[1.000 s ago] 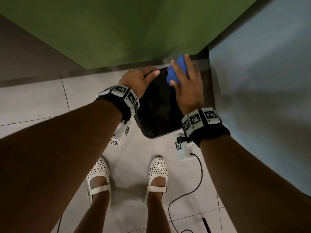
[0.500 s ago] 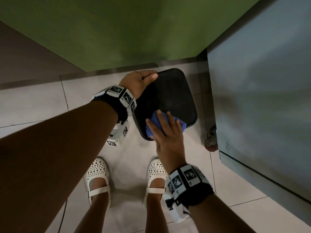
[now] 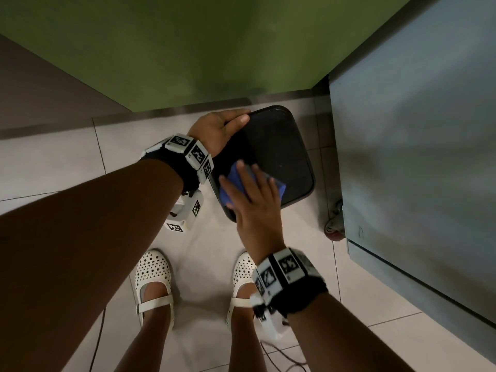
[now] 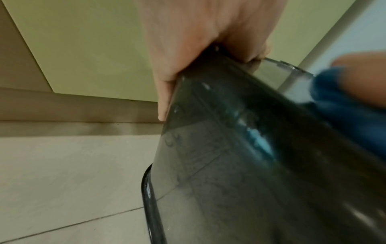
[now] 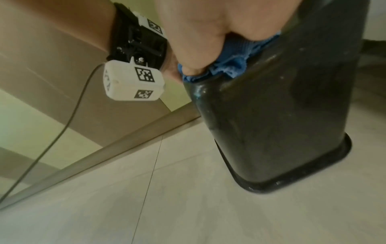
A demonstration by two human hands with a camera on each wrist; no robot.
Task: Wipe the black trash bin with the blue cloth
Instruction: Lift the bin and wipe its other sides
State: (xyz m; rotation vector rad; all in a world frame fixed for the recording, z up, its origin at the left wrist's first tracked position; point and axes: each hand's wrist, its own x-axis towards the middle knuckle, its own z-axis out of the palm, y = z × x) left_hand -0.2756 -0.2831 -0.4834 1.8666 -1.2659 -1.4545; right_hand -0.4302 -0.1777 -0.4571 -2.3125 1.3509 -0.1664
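Observation:
The black trash bin (image 3: 281, 157) stands on the tiled floor with its wider rim down and its flat base up. My left hand (image 3: 217, 127) grips its far left corner, thumb on top and fingers down the side wall (image 4: 229, 165). My right hand (image 3: 255, 205) lies flat with spread fingers on the bunched blue cloth (image 3: 277, 187), pressing it onto the near left part of the bin's top. In the right wrist view the cloth (image 5: 234, 64) is squeezed between my palm (image 5: 198, 24) and the bin's upper edge (image 5: 282, 115). The cloth (image 4: 344, 107) also shows blurred in the left wrist view.
A grey cabinet (image 3: 416, 157) on a caster wheel (image 3: 334, 226) stands close to the bin's right. A green wall (image 3: 214, 49) with a skirting strip runs right behind it. My feet in white shoes (image 3: 153, 275) stand just in front, and a thin cable (image 3: 279, 355) trails on the tiles.
My right hand has dragged the cloth from the bin's far right corner across the top to the near edge, then slightly left. My left hand has kept its grip.

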